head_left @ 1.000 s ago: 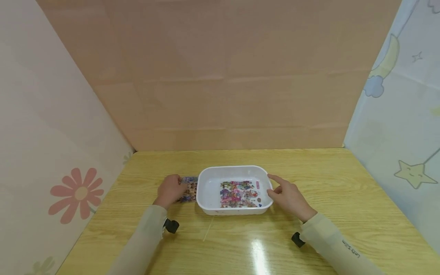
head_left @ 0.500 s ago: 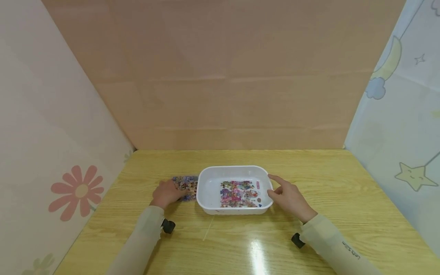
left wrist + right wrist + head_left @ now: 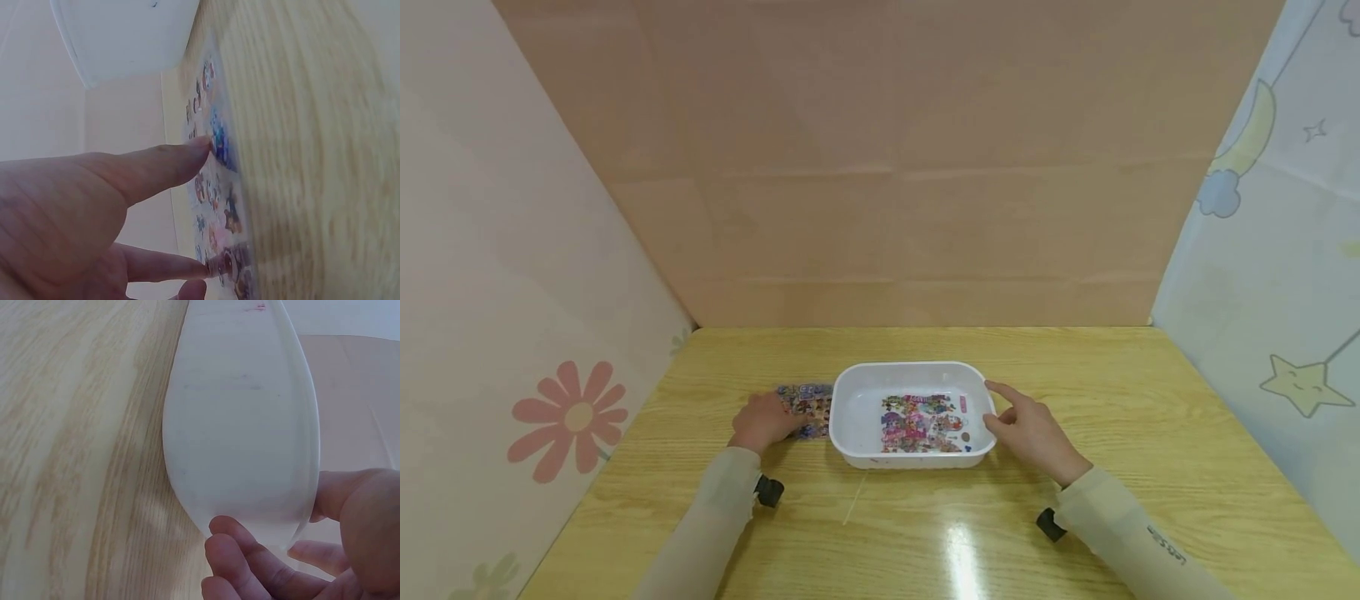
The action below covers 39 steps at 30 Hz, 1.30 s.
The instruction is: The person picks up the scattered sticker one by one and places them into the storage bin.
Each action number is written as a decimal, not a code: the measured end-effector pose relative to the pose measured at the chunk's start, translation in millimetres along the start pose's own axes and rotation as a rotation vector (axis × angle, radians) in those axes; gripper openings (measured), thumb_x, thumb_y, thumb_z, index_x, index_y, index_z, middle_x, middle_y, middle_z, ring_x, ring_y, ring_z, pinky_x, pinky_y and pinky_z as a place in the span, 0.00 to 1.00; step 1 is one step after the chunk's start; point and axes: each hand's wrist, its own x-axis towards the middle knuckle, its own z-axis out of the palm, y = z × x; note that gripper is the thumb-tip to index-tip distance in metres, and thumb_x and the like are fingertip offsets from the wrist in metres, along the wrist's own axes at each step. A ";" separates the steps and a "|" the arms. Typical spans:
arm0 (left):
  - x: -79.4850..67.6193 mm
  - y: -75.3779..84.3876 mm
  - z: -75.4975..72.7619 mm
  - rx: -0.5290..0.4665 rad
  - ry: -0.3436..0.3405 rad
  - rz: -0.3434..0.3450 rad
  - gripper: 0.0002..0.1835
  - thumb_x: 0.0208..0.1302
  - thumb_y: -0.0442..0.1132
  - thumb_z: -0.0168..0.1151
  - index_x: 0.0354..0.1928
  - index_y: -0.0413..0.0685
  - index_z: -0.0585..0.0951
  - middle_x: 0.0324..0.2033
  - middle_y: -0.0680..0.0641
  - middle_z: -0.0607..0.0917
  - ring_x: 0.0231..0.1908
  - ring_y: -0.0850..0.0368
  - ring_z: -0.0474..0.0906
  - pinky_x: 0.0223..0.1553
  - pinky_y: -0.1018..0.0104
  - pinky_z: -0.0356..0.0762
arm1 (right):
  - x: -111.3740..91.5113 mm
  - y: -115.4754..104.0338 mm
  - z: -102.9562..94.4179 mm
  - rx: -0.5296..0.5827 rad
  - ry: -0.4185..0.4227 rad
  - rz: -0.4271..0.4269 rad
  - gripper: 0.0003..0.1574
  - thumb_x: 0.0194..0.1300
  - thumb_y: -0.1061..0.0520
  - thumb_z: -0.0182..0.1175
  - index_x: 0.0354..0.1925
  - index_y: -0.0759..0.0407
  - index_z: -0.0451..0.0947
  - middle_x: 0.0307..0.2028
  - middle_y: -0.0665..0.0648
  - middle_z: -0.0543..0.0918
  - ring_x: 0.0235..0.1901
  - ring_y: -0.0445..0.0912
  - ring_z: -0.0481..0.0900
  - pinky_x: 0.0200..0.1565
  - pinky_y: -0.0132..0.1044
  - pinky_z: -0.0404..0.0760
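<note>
A white plastic tray (image 3: 857, 417) sits on the wooden table, with a clear sheet of colourful cartoon stickers (image 3: 917, 425) inside. Left of the tray, a second sticker sheet (image 3: 814, 402) lies flat, its right edge at or under the tray's side. My left hand (image 3: 762, 422) rests on that sheet; in the left wrist view the thumb (image 3: 178, 164) and a finger reach out straight and touch its printed face. At the tray's right end, my right hand (image 3: 1033, 429) holds the rim, thumb over the edge and fingertips (image 3: 226, 555) against the outer wall in the right wrist view.
The wooden table (image 3: 925, 533) reaches forward to a brown paper-covered back wall (image 3: 880, 208). Patterned panels stand at the left (image 3: 490, 275) and right (image 3: 1262, 275). A thin pale strip (image 3: 854, 500) lies in front of the tray.
My left hand has shifted slightly left and its fingers have spread from their bunched pose, uncovering more of the left sheet. The tray and my right hand have stayed still.
</note>
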 end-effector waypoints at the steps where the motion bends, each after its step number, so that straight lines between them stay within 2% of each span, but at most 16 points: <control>1: 0.0 0.4 -0.4 0.006 -0.002 -0.005 0.31 0.60 0.63 0.67 0.10 0.53 0.68 0.14 0.53 0.65 0.17 0.59 0.60 0.20 0.63 0.60 | -0.3 -0.2 -0.1 0.001 0.001 -0.003 0.38 0.70 0.54 0.60 0.74 0.61 0.61 0.35 0.60 0.86 0.28 0.46 0.78 0.29 0.39 0.76; 9: -1.2 2.0 -1.8 0.032 -0.003 0.001 0.30 0.61 0.62 0.66 0.11 0.52 0.71 0.24 0.44 0.75 0.19 0.56 0.64 0.21 0.61 0.61 | 0.2 -0.8 -1.4 -0.009 0.005 -0.009 0.38 0.71 0.53 0.59 0.74 0.61 0.61 0.35 0.60 0.86 0.28 0.46 0.78 0.30 0.38 0.76; 11: -0.8 2.3 -1.7 0.039 0.002 0.006 0.30 0.62 0.62 0.65 0.12 0.51 0.73 0.31 0.39 0.79 0.21 0.54 0.67 0.21 0.60 0.63 | 0.4 -0.9 -1.6 -0.014 0.003 -0.006 0.38 0.71 0.53 0.59 0.74 0.61 0.61 0.36 0.60 0.86 0.28 0.46 0.78 0.30 0.38 0.76; 14: -1.4 2.9 -2.5 0.048 0.006 0.011 0.29 0.62 0.62 0.65 0.14 0.49 0.76 0.43 0.31 0.80 0.25 0.49 0.71 0.23 0.57 0.67 | 0.9 -0.9 -1.6 -0.018 0.001 -0.003 0.38 0.71 0.53 0.60 0.74 0.61 0.61 0.35 0.60 0.86 0.28 0.46 0.78 0.30 0.38 0.76; 17: -1.6 2.1 -2.6 0.051 0.002 0.018 0.28 0.63 0.61 0.65 0.15 0.47 0.77 0.48 0.27 0.78 0.27 0.47 0.73 0.24 0.55 0.69 | 0.8 -1.0 -1.5 -0.016 0.000 -0.004 0.38 0.71 0.54 0.60 0.74 0.61 0.61 0.35 0.60 0.86 0.28 0.46 0.78 0.30 0.38 0.76; 24: -1.0 0.7 -2.6 0.058 -0.006 0.020 0.27 0.63 0.61 0.64 0.18 0.47 0.80 0.47 0.27 0.77 0.24 0.50 0.70 0.24 0.56 0.67 | -0.4 -1.6 -0.6 -0.021 0.010 -0.011 0.38 0.70 0.55 0.59 0.73 0.62 0.62 0.35 0.61 0.86 0.27 0.46 0.78 0.30 0.38 0.76; 35: -0.6 2.1 -7.4 0.067 -0.017 0.030 0.28 0.64 0.61 0.64 0.18 0.45 0.80 0.44 0.28 0.78 0.26 0.48 0.71 0.26 0.54 0.70 | -3.0 -7.3 -1.6 -0.011 0.029 -0.007 0.37 0.69 0.57 0.59 0.72 0.63 0.63 0.33 0.60 0.86 0.24 0.45 0.76 0.26 0.38 0.74; 39: 2.2 0.6 -7.8 0.072 -0.024 0.035 0.28 0.64 0.61 0.63 0.19 0.45 0.80 0.45 0.27 0.77 0.26 0.47 0.72 0.26 0.54 0.70 | -2.9 -9.7 -2.1 -0.021 0.035 0.010 0.37 0.68 0.57 0.59 0.72 0.63 0.63 0.34 0.60 0.87 0.23 0.45 0.76 0.26 0.38 0.73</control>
